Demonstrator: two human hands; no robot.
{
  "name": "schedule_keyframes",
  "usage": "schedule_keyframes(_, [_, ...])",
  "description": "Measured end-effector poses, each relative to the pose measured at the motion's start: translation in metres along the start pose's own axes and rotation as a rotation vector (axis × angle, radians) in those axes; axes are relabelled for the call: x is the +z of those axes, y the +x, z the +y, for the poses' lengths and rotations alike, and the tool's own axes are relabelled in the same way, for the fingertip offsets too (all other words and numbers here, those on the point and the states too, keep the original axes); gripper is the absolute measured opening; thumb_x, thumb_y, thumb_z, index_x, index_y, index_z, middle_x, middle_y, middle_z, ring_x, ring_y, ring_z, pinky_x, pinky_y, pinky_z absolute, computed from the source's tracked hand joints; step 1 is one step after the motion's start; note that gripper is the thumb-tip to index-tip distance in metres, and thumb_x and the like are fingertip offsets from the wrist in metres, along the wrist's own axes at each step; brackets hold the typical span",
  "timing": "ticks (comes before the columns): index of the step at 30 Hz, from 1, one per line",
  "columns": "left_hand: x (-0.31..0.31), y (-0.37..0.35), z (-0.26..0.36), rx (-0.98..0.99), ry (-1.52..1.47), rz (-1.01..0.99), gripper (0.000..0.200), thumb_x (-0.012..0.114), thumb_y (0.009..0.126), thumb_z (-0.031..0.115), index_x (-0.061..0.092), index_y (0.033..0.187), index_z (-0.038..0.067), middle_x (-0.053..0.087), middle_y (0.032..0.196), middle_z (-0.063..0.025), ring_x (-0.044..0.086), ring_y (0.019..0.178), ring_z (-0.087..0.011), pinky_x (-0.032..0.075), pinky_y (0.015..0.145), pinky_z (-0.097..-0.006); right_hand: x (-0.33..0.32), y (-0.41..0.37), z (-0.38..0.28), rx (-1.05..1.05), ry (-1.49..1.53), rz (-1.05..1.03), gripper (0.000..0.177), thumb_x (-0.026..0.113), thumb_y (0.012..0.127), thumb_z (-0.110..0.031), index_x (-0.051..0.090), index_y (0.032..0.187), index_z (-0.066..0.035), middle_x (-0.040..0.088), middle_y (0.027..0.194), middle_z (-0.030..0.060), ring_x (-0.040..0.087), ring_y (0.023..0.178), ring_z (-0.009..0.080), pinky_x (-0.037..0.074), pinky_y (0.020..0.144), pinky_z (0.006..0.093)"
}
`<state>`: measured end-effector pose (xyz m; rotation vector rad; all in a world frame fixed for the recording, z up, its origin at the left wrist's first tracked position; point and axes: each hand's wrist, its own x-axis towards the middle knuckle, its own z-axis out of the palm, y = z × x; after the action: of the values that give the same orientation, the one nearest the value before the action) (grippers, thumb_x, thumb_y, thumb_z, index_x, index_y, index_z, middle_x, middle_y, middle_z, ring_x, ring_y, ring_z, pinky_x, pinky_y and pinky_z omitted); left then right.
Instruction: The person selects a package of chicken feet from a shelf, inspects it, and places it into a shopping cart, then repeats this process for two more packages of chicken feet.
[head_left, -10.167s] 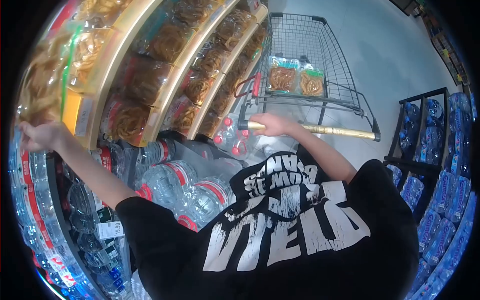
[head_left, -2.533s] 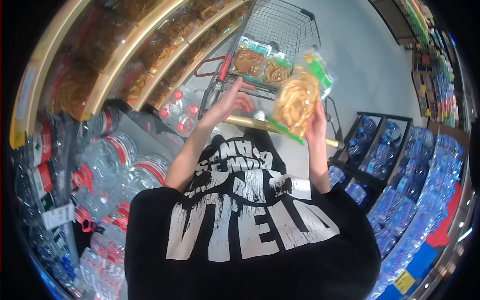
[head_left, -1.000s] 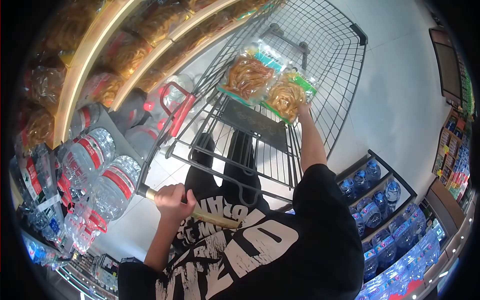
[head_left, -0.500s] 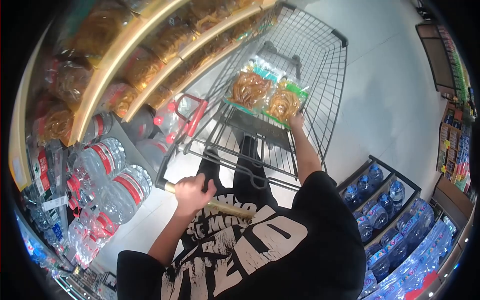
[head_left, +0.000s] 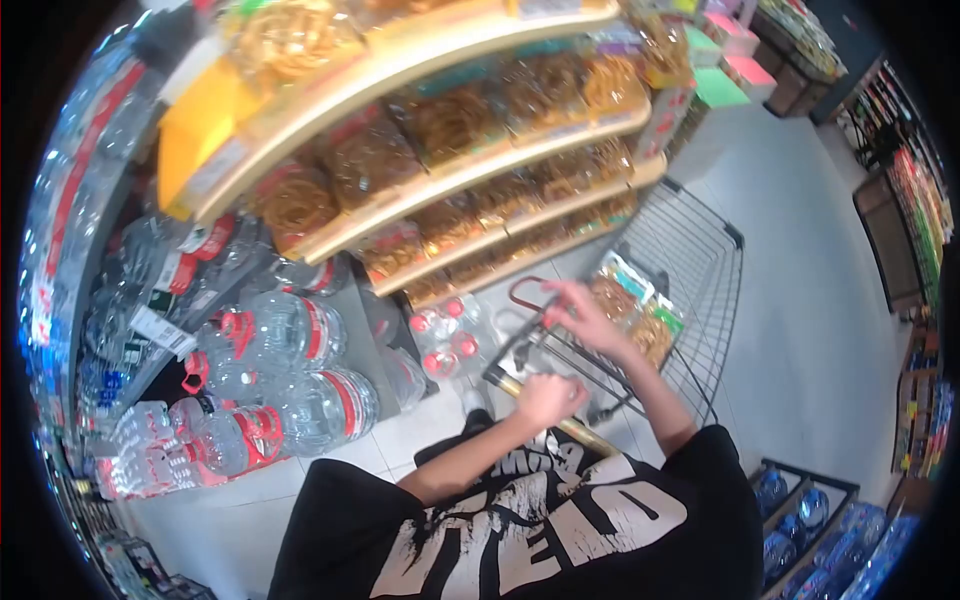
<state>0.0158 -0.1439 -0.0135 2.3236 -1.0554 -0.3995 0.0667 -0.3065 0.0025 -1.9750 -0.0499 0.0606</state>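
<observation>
My left hand (head_left: 549,400) is wrapped round the handle bar (head_left: 588,437) of a wire shopping cart (head_left: 737,240). Over the near end of the cart is my right hand (head_left: 588,318), slightly blurred, its fingers apart with nothing visible in them. Close beside those fingertips sticks up a dark red bracket (head_left: 520,290) on the cart's left side. Partly behind my right hand and forearm, two clear packs of brown, knotted-looking food lie in the basket, the nearer pack (head_left: 655,338) with green edging.
Curved wooden shelves (head_left: 480,190) full of similar packs rise ahead on the left. Below them stand large water bottles (head_left: 325,410) and a red-capped bottle group (head_left: 440,340) on the floor. A rack of blue water bottles (head_left: 800,515) stands at the lower right. Pale floor runs along the cart's right.
My view has swung left toward the shelves. My right hand has let go of the nearer pack and come back toward the cart's near left side. My left hand stays on the handle.
</observation>
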Motion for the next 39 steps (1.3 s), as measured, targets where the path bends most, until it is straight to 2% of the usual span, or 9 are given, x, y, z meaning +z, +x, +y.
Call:
schedule_keyframes(3, [-0.007,0.002,0.000,0.136,-0.058,0.086,0.026,0.056,0.076,0.028,0.065,0.063,0.007,0.061,0.058,-0.0127,0.061,0.054,-0.0307,0.049,0.051,-0.0417,0.051,0.015,-0.050,-0.153,0.111,-0.319,0.041,0.054,0.090,-0.028,0.048,0.123,-0.005,0.055,0.114,0.0145,0.053,0.105,0.0276,0.040,0.090,0.0387])
schedule_keyframes(4, [0.004,0.002,-0.014,0.398,-0.136,0.207,0.026,0.056,0.075,0.029,0.067,0.069,0.007,0.062,0.061,-0.0118,0.061,0.056,-0.0309,0.049,0.052,-0.0420,0.074,0.016,-0.048,-0.212,-0.030,-0.275,0.040,0.055,0.088,-0.029,0.051,0.120,-0.006,0.057,0.113,0.0141,0.053,0.104,0.0286,0.041,0.088,0.0375])
schedule_keyframes(6, [0.009,-0.018,-0.027,0.370,-0.158,0.061,0.022,0.060,0.073,0.026,0.068,0.070,0.006,0.062,0.060,-0.0110,0.061,0.056,-0.0310,0.049,0.053,-0.0416,0.109,0.012,-0.032,-0.304,-0.425,-0.292,0.036,0.058,0.085,-0.031,0.055,0.114,-0.010,0.059,0.110,0.0125,0.054,0.102,0.0293,0.041,0.086,0.0359])
schedule_keyframes(7, [0.007,-0.014,-0.025,0.600,-0.347,0.405,0.018,0.064,0.068,0.018,0.064,0.064,0.001,0.061,0.060,-0.0114,0.060,0.056,-0.0309,0.049,0.053,-0.0391,0.117,0.010,-0.025,-0.332,-0.679,-0.344,0.035,0.059,0.083,-0.032,0.058,0.111,-0.012,0.060,0.109,0.0112,0.054,0.101,0.0291,0.040,0.086,0.0354])
schedule_keyframes(12, [-0.047,-0.053,-0.046,0.622,-0.095,0.402,0.015,0.063,0.063,0.008,0.051,0.055,0.005,0.053,0.058,-0.0065,0.054,0.053,-0.0229,0.044,0.049,-0.0317,0.125,0.000,-0.013,-0.244,-0.404,-0.204,0.022,0.057,0.081,-0.029,0.064,0.092,-0.012,0.061,0.093,0.0075,0.055,0.090,0.0255,0.039,0.081,0.0396])
schedule_keyframes(16, [-0.154,-0.050,-0.081,0.432,0.134,0.689,0.018,0.063,0.062,0.005,0.047,0.053,0.007,0.048,0.055,-0.0059,0.049,0.048,-0.0224,0.040,0.046,-0.0333,0.145,-0.018,-0.035,-0.426,-0.922,0.035,0.013,0.058,0.072,-0.013,0.063,0.083,-0.009,0.057,0.078,0.0065,0.053,0.083,0.0238,0.039,0.077,0.0367])
schedule_keyframes(27, [-0.434,0.039,-0.115,0.295,0.439,1.227,0.016,0.059,0.076,0.009,0.054,0.089,0.002,0.057,0.077,-0.0112,0.058,0.074,-0.0273,0.046,0.067,-0.0372,0.143,-0.018,-0.043,-0.409,-0.695,0.066,0.012,0.060,0.071,-0.009,0.063,0.083,-0.010,0.057,0.075,0.0062,0.054,0.079,0.0253,0.040,0.077,0.0377])
schedule_keyframes(32, [-0.512,0.101,-0.162,-0.115,0.431,1.207,0.059,0.063,0.077,0.034,0.043,0.121,-0.001,0.055,0.112,-0.0208,0.051,0.104,-0.0362,0.041,0.089,-0.0424,0.145,-0.021,-0.045,-0.365,-0.746,0.049,0.013,0.061,0.072,-0.011,0.063,0.085,-0.010,0.057,0.077,0.0063,0.054,0.083,0.0248,0.040,0.079,0.0371])
schedule_keyframes(39, [-0.533,0.139,-0.180,-0.342,0.462,0.991,0.093,0.067,0.069,0.054,0.026,0.137,0.006,0.049,0.119,-0.0241,0.044,0.110,-0.0381,0.033,0.093,-0.0502,0.152,-0.025,-0.041,-0.305,-0.794,0.056,0.012,0.060,0.073,-0.013,0.062,0.085,-0.009,0.056,0.078,0.0055,0.054,0.083,0.0232,0.040,0.079,0.0361])
